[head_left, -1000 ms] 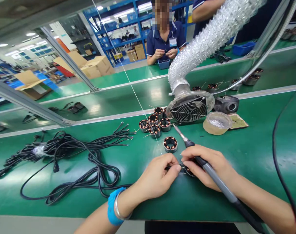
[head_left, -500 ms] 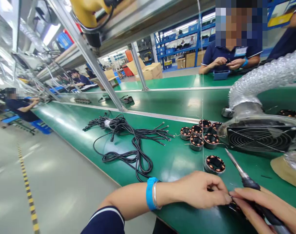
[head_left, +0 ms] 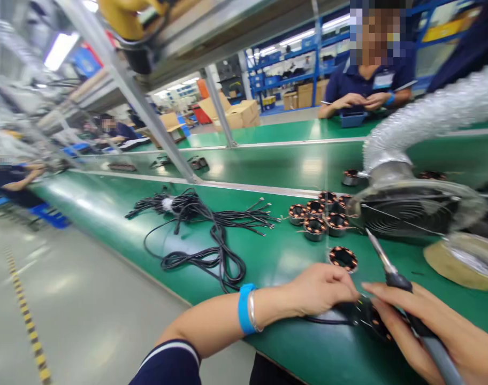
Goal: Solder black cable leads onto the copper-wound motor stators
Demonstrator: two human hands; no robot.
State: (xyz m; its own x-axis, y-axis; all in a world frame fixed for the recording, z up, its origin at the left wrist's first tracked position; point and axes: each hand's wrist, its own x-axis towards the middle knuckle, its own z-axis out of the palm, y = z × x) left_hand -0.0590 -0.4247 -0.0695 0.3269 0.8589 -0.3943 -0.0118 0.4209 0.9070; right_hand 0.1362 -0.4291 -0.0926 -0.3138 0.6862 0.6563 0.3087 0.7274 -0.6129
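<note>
My right hand [head_left: 440, 326] is closed round a soldering iron [head_left: 422, 323], its metal tip pointing up and away over the bench. Between my hands a stator [head_left: 374, 318] with copper windings lies partly hidden under my right fingers. A black cable [head_left: 328, 321] runs to it from beneath my left wrist. My left hand [head_left: 322, 289] is closed, its fingertips pinched at the stator's left far side; what they hold is hidden. Just beyond stands another stator [head_left: 343, 259], with several more stators [head_left: 315, 228] grouped behind it.
A tied bundle of black cables [head_left: 188, 206] lies left on the green bench [head_left: 268, 256]. At the right stand a fume fan [head_left: 408, 214] with a silver duct [head_left: 432, 115] and a tan round pad [head_left: 444, 262]. A co-worker [head_left: 368, 80] sits across the bench.
My fingertips have drawn apart, with my left hand a little farther left. More of the stator and cable between my hands now shows. The whole view has shifted slightly.
</note>
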